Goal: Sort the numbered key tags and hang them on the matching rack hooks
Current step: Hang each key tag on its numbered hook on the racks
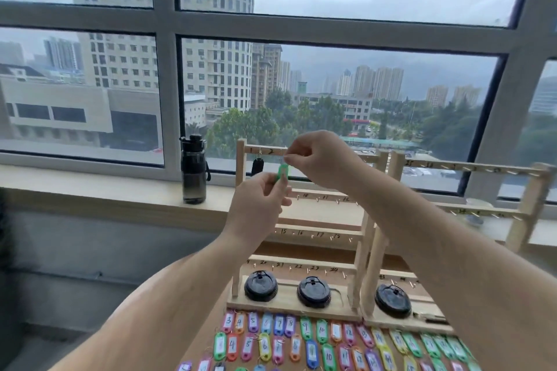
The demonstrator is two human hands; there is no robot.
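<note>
Green tag (282, 173) pinched in L hand (259, 202), its ring pinched by R hand (319, 156) at wooden rack (241, 159) top; black bottle (193, 172) nearby.

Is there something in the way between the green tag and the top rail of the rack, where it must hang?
Nothing visible. The left hand holds the green tag just under the top rail, and the right hand pinches its top there. The black tag hangs apart, to the left. The hook itself is hidden.

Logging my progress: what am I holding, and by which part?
A green key tag: the left hand grips its lower end, and the right hand pinches at its top end.
</note>
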